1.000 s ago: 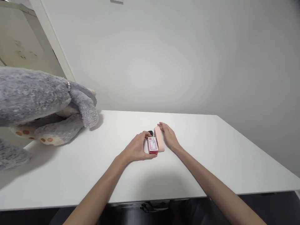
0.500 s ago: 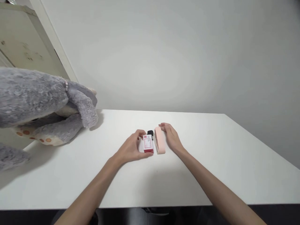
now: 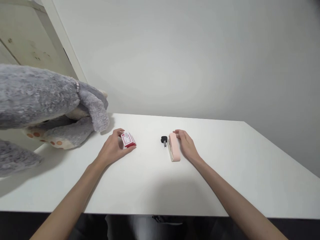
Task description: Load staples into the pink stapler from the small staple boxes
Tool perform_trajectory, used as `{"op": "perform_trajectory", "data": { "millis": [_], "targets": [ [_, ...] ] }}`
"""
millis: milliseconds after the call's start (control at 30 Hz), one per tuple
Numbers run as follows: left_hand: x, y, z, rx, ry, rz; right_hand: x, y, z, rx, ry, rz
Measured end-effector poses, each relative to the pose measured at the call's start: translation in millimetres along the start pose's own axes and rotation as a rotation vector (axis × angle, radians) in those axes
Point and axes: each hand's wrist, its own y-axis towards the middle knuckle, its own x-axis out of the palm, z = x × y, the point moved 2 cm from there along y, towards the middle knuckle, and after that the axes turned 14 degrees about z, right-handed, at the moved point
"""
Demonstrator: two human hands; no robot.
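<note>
My left hand (image 3: 113,146) grips a small white and red box (image 3: 127,139) between thumb and fingers, over the left-centre of the table. Printed text on its top is too small to read. Right of the middle, a pink stapler (image 3: 175,147) lies lengthwise, pointing away from me. A small key-like item with a black head and silver shaft (image 3: 164,140) rests just left of the stapler. My right hand (image 3: 187,146) lies along the stapler's right side, fingers stretched and slightly curved near its far end. Whether the fingertips touch the stapler is hard to tell.
A large grey plush toy (image 3: 40,93) sits on the left of the white table (image 3: 140,186). Behind the table rises a pale wall (image 3: 175,60). A cream cabinet (image 3: 27,36) stands at the far left.
My left hand has carried the white and red box leftward, away from the key-like item and stapler. My right hand stays beside the stapler. The view has shifted slightly.
</note>
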Motion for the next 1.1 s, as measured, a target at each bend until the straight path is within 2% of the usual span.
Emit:
{"op": "perform_trajectory", "data": {
  "millis": [267,433,633,967,1100],
  "targets": [
    [4.6,-3,4,0.004,-0.038,-0.001,0,-2,0,0.013,-0.04,-0.003],
    [-0.8,-3,8,-0.029,-0.013,0.104,0,-3,-1,0.005,-0.045,-0.004],
    [-15.8,0,6,-0.068,0.093,0.214,-1,-2,1,-0.003,-0.042,-0.004],
    [-10.0,2,-1,-0.035,0.202,0.044,-2,-2,1,-0.02,-0.052,-0.004],
    [-7.9,2,-5,0.011,0.222,0.018,-2,-3,0,-0.028,-0.063,-0.005]
  ]
}}
